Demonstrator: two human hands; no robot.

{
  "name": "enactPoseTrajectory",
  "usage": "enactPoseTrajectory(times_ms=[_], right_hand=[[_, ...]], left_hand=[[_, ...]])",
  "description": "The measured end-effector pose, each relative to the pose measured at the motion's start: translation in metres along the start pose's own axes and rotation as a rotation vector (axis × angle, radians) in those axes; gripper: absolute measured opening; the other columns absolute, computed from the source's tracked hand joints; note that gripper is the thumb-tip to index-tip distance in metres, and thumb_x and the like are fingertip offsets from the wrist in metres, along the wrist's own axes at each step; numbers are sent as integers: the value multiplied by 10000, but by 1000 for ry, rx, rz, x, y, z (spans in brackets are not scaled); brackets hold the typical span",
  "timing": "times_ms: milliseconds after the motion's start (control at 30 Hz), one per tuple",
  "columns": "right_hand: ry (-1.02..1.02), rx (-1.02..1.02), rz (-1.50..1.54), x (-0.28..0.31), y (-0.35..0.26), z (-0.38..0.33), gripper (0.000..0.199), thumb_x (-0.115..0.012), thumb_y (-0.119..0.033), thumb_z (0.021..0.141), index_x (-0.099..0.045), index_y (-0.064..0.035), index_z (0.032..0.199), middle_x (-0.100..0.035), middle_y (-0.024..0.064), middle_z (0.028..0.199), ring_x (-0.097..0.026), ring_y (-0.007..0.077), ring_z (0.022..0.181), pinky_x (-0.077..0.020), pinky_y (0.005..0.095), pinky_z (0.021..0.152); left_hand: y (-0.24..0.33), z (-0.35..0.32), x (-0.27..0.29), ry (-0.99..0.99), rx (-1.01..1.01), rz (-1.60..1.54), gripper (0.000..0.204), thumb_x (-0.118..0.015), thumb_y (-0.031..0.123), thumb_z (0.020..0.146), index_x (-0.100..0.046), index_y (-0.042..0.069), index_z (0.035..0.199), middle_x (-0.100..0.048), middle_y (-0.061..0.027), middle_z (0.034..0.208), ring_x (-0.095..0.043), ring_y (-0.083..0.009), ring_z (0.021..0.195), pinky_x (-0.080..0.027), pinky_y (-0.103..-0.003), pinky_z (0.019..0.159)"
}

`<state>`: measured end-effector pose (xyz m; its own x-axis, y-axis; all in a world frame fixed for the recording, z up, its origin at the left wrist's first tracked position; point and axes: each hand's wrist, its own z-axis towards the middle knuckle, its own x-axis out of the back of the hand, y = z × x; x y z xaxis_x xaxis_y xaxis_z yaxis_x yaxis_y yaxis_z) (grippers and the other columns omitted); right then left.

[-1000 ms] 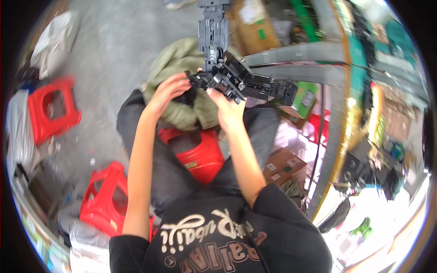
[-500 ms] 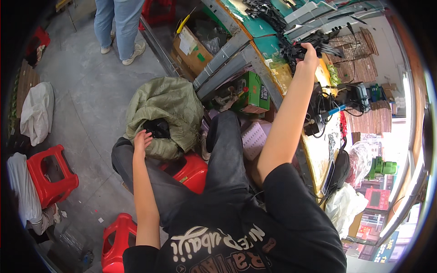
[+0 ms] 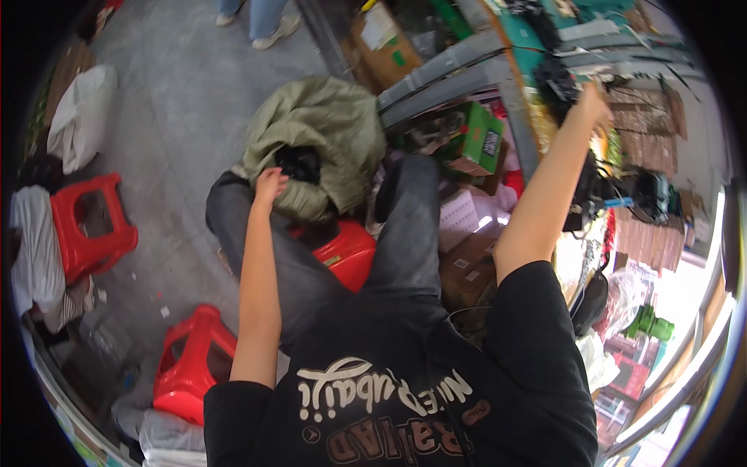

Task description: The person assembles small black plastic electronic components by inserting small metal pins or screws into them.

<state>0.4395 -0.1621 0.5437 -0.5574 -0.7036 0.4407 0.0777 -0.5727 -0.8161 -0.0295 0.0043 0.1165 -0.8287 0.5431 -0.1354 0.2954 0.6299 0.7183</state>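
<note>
A green woven sack (image 3: 342,117) stands open in front of me, its top rolled down, with black plastic-looking contents (image 3: 299,163) inside. At the sack's near left rim is my left hand (image 3: 270,185), its fingers loosely bent and nothing seen in them. My right arm stretches far out over the workbench (image 3: 523,93) on the right. Motion smears my right hand (image 3: 594,107), so its fingers do not show clearly. Just left of it lies a heap of black strip-like parts (image 3: 556,84).
Red plastic stools (image 3: 93,226) stand at the left, and another red stool (image 3: 346,253) is between my legs. Below the bench are a green box (image 3: 476,140) and a cardboard box (image 3: 385,50). A white sack (image 3: 82,117) lies far left. Another person's legs (image 3: 268,19) show at the top.
The whole view has shifted, with the sack and stools now lower or further right. My right hand has moved away from the black heap to its right. My left hand's fingers are more bent.
</note>
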Motion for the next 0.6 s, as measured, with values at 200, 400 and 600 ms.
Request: enactPoseTrajectory(times_ms=[200,400,600], right_hand=[[-86,726,635,-54,-28,-160,274,-484,16,683,-468,55,954,-476,147,932,-479,221,794,-403,328,708],[-1290,377,460,-113,175,-429,140,-476,70,739,-581,-12,782,-600,74,760,-567,139,702,-447,255,663],[-1499,710,-217,-101,330,-490,366,-558,-25,694,-503,-32,1055,-502,154,1123,-507,281,1006,-432,355,801]], left_hand=[[-55,34,13,92,-21,278,200,-477,158,828,-566,75,987,-637,-64,847,-595,-143,694,-462,-289,589],[-39,31,-33,196,-115,587,225,-509,131,736,-586,50,932,-617,-179,814,-579,-352,813,-452,-389,738],[-49,61,-39,380,-189,734,264,-500,53,708,-571,67,962,-594,-181,865,-569,-352,824,-452,-387,735]])
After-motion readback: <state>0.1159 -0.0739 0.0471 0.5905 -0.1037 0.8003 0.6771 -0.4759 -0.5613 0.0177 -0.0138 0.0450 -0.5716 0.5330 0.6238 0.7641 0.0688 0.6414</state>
